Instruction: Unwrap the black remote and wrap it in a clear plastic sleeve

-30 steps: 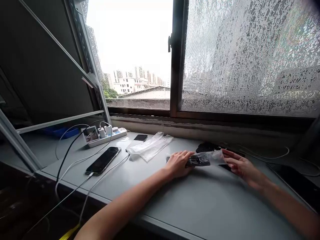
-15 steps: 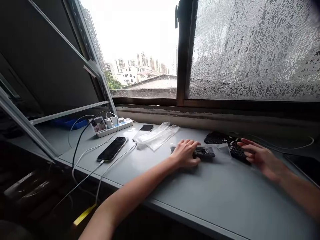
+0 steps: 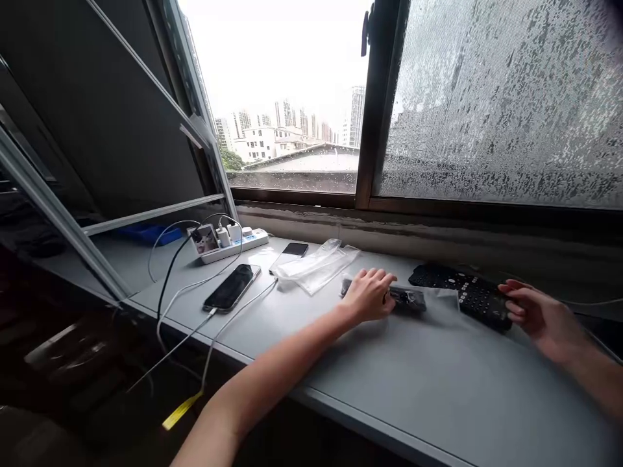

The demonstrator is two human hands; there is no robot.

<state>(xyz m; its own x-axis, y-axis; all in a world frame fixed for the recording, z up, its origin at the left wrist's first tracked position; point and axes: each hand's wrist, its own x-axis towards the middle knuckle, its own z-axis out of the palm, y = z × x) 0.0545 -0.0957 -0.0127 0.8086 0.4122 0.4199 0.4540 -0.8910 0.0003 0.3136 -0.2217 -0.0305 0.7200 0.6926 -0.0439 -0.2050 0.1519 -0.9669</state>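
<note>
My left hand (image 3: 370,296) is closed over a black remote control (image 3: 411,299) in a clear plastic bag, which lies flat on the desk. The bag's loose end (image 3: 445,298) stretches to the right. Behind it, several black remote controls with many buttons (image 3: 479,295) lie close together. My right hand (image 3: 542,318) is at their right end, its fingers curled together. Whatever those fingers hold, if anything, cannot be made out.
Empty clear plastic bags (image 3: 318,267) lie left of my left hand, partly over a phone (image 3: 294,250). Another phone (image 3: 232,287) is plugged into a white cable. A power strip (image 3: 238,244) with chargers stands behind, near a metal frame (image 3: 207,143). Cables hang over the desk's front edge (image 3: 243,357).
The view has turned slightly left, so things sit further right. My right hand has moved a little right, away from the remotes' buttons. My left hand stays on the bagged remote.
</note>
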